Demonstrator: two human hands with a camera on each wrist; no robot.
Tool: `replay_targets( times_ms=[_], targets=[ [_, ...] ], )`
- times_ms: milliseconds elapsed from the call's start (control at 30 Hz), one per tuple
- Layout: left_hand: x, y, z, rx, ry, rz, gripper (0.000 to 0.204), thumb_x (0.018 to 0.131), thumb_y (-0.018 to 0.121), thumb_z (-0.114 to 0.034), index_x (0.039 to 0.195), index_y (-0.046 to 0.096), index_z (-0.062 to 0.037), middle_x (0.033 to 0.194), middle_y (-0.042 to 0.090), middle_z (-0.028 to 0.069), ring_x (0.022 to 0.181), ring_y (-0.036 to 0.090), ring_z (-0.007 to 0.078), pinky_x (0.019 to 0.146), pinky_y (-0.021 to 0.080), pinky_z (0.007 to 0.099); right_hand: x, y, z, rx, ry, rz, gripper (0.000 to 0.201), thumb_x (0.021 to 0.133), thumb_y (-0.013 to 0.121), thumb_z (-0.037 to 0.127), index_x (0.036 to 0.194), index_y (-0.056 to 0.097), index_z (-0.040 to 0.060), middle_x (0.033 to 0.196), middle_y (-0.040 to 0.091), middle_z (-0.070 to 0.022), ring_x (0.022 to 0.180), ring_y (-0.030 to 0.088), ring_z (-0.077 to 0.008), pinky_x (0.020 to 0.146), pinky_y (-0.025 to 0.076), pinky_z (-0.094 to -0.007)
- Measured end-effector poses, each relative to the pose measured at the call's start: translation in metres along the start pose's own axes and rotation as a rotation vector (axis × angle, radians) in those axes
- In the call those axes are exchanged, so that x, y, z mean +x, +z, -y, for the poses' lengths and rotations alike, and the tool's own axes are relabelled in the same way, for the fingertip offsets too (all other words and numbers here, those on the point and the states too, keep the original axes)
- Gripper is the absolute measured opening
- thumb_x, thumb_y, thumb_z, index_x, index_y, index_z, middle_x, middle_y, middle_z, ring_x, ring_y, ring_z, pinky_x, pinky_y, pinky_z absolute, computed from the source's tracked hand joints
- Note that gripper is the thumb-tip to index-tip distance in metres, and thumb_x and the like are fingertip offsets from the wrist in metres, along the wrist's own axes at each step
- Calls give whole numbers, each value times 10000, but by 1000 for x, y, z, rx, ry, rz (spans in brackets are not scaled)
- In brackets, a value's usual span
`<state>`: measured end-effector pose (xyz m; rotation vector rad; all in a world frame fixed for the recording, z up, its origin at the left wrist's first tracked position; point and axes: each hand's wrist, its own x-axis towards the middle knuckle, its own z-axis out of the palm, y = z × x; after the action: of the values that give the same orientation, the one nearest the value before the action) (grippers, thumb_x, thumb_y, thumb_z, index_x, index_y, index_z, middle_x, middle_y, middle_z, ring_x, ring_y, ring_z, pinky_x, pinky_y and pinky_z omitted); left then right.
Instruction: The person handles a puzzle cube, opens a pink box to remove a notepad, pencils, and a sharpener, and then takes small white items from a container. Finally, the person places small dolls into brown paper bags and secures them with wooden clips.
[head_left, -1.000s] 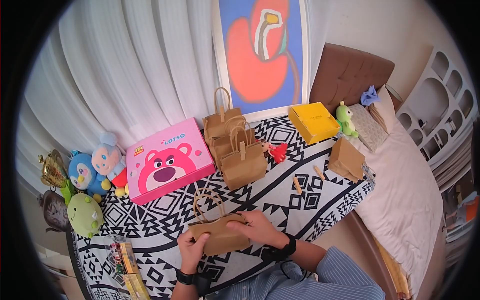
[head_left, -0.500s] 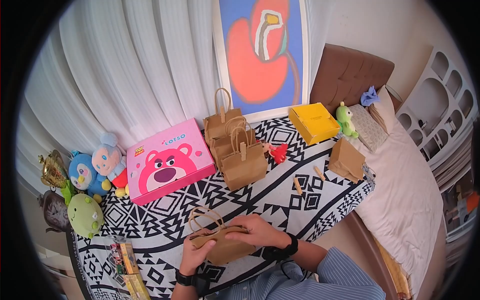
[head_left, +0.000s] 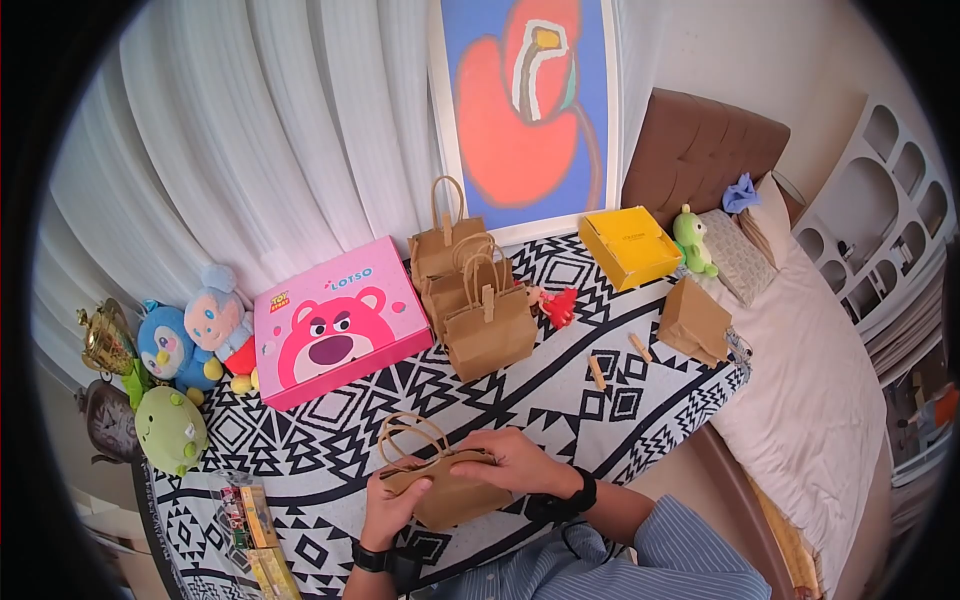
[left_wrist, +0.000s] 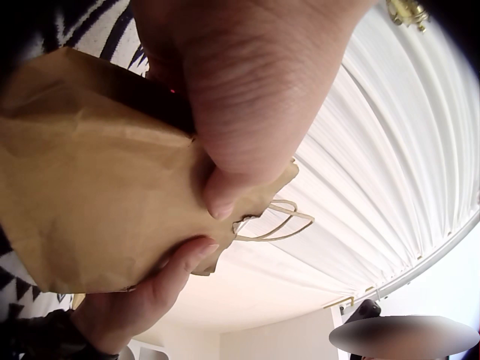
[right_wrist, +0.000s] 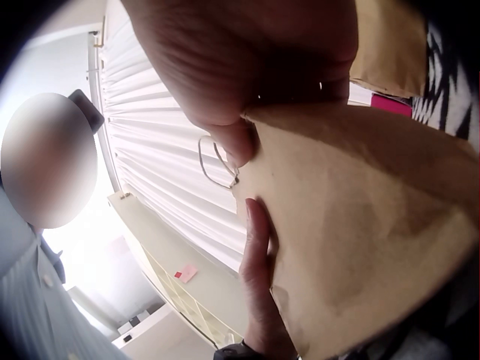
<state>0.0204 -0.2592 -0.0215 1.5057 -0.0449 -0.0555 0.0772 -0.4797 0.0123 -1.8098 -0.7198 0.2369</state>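
Observation:
A small brown paper bag (head_left: 460,502) with twisted paper handles (head_left: 418,430) is held low over the patterned cloth, close to the person's body. The left hand (head_left: 390,508) grips its left side near the top, thumb on the near face. On the other side, the right hand (head_left: 512,463) pinches the top edge, thumb in front and fingers behind. In the left wrist view the thumb of the left hand (left_wrist: 259,97) presses the paper just below the handles. From the right wrist, the right hand (right_wrist: 255,67) shows at the bag's upper edge, its curled fingers partly in shadow.
Several brown paper bags (head_left: 490,335) with wooden clips stand behind, beside a pink bear box (head_left: 340,325). Two wooden clothespins (head_left: 597,372) lie right of centre, near another paper bag (head_left: 694,318) and a yellow box (head_left: 628,247). Plush toys (head_left: 170,430) sit at left.
The held bag has come down and tilted toward the person, its handles leaning lower and away. Both hands moved with it, keeping their grip. Over the last half second it stays nearly still.

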Motion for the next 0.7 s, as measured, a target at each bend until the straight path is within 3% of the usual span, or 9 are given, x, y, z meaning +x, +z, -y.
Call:
replay_targets(
  times_ms=[367,533,700],
  targets=[
    [-1,0,0,0,7,-26,257,818,717,-156,962,633,40,841,636,17,743,548,67,657,448,211,-1,2,0,29,58,-1,294,856,679,238,1048,650,17,849,654,-100,744,639,-197,666,487,-290],
    [1,1,2,-7,94,-27,236,823,699,-155,919,630,48,823,622,27,727,543,80,641,436,217,0,1,3,13,-106,-36,203,858,671,178,983,657,19,814,632,-98,726,622,-215,645,479,-301],
    [1,3,-2,71,111,-14,213,835,671,-151,873,629,54,816,621,45,720,556,100,648,441,226,-1,-5,5,-2,-121,-16,193,863,666,172,981,659,19,827,632,-104,750,623,-220,657,482,-309]
  ],
)
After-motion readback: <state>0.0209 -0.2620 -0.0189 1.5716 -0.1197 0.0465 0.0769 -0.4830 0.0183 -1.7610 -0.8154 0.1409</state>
